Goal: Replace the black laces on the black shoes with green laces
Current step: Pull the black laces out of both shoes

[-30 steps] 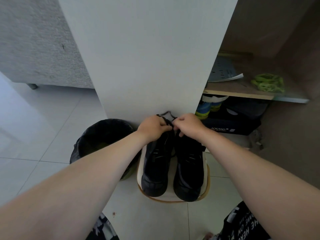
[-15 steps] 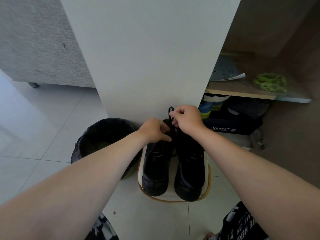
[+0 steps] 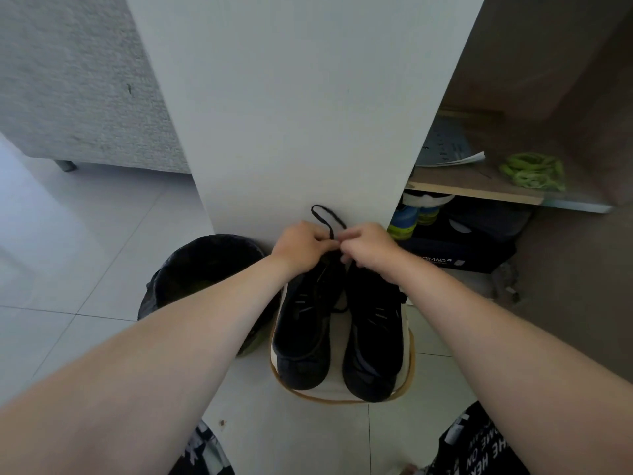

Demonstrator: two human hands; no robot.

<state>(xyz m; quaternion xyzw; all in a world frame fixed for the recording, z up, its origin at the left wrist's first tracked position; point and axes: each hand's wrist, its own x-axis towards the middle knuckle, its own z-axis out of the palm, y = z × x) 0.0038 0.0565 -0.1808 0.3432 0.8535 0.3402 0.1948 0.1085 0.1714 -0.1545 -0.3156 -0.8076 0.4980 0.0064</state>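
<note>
- The shoes (image 3: 301, 337) stood side by side on a stand (image 3: 337, 394), toes at 6 o'clock.
- A bin (image 3: 191, 265) sat at 9 o'clock, just beside the stand.
- A panel (image 3: 301, 114) rose behind, at 12 o'clock.
- At 2 o'clock, a shelf (image 3: 479, 190) bore coiled laces (image 3: 531, 171) and a booklet (image 3: 445, 149), a box (image 3: 462, 255) beneath.

white floor tiles (image 3: 85, 269) | white panel (image 3: 301, 114) | wooden shelf (image 3: 479, 193) | grey sofa (image 3: 78, 90)

Matt black shoes (image 3: 339, 323), glossy tiled floor (image 3: 85, 255), wooden shelf (image 3: 479, 192).
</note>
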